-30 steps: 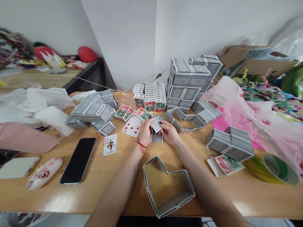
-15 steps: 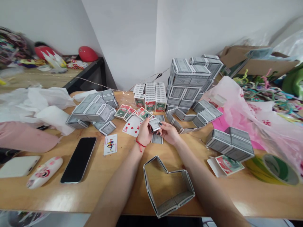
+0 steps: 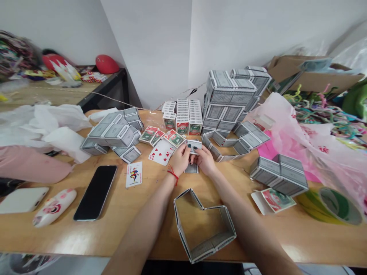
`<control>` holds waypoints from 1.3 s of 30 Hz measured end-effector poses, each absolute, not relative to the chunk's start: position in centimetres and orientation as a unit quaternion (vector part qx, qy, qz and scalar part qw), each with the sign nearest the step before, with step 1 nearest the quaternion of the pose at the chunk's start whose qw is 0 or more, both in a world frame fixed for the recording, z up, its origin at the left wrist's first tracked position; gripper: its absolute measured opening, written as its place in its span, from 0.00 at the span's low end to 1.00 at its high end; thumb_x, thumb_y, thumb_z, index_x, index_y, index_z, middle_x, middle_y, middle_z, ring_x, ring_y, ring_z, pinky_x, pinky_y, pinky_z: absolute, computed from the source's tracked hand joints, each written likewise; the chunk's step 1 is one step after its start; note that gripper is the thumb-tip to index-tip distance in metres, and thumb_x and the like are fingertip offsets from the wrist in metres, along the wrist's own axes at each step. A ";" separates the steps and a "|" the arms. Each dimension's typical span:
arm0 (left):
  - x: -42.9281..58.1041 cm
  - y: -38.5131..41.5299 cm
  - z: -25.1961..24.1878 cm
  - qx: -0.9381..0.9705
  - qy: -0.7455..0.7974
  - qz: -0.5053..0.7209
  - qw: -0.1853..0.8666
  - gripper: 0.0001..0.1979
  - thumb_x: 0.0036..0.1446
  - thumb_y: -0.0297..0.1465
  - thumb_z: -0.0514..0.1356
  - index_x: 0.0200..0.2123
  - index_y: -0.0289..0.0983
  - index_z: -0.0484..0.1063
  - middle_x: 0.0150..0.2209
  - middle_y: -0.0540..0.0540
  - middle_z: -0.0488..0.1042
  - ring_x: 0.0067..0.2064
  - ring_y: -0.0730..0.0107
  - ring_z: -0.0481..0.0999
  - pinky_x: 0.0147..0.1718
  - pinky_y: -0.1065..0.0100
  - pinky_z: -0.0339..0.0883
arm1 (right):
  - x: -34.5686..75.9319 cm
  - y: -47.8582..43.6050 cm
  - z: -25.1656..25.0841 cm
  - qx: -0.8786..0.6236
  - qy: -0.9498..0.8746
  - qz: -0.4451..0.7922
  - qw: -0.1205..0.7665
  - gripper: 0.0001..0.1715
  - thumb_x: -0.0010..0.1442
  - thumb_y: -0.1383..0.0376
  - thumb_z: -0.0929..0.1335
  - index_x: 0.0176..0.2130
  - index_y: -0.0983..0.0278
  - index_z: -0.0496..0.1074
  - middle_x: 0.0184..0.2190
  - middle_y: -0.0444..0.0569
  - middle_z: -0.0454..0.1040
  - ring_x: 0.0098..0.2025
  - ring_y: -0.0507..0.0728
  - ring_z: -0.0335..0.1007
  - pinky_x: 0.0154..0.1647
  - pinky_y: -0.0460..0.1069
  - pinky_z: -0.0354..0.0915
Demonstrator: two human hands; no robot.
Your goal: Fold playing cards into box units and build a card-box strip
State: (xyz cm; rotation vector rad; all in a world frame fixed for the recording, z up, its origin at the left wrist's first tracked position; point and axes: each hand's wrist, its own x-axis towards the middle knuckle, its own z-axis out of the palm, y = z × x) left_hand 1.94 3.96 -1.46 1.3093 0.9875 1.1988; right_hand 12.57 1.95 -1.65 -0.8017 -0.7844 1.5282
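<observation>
Between my hands is a grey-backed playing card (image 3: pixel 194 144). My left hand (image 3: pixel 181 157) grips its left side and my right hand (image 3: pixel 205 158) its right side, thumbs on top. Beneath them, more grey-backed cards (image 3: pixel 192 168) lie on the table, partly hidden by my fingers. Just left of my left hand are face-up heart cards (image 3: pixel 160 151) and red-green card boxes (image 3: pixel 175 138). A heart-shaped frame of folded cards (image 3: pixel 209 244) stands between my forearms. A joker card (image 3: pixel 133 174) lies further left.
Stacked grey card blocks (image 3: pixel 229 95) rise behind on the right, beside rows of card boxes (image 3: pixel 182 114). Another card structure (image 3: pixel 111 131) stands left. A phone (image 3: pixel 96 193) lies front left. A card block (image 3: pixel 279 173), an opened box (image 3: pixel 276 199) and a tape roll (image 3: pixel 329 204) are right.
Both hands have shifted slightly right with the card. The card was tilted and now lies more level between the thumbs.
</observation>
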 end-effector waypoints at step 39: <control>1.2 4.5 -1.5 0.514 0.472 0.545 0.464 0.14 0.52 0.39 0.57 0.21 0.36 0.67 0.20 0.51 0.64 0.25 0.74 0.60 0.24 0.73 0.51 | 13.0 1.8 -1.3 -0.339 -0.386 0.673 0.532 0.17 0.45 0.56 0.72 0.31 0.64 0.67 0.21 0.42 0.72 0.22 0.50 0.70 0.24 0.45 0.68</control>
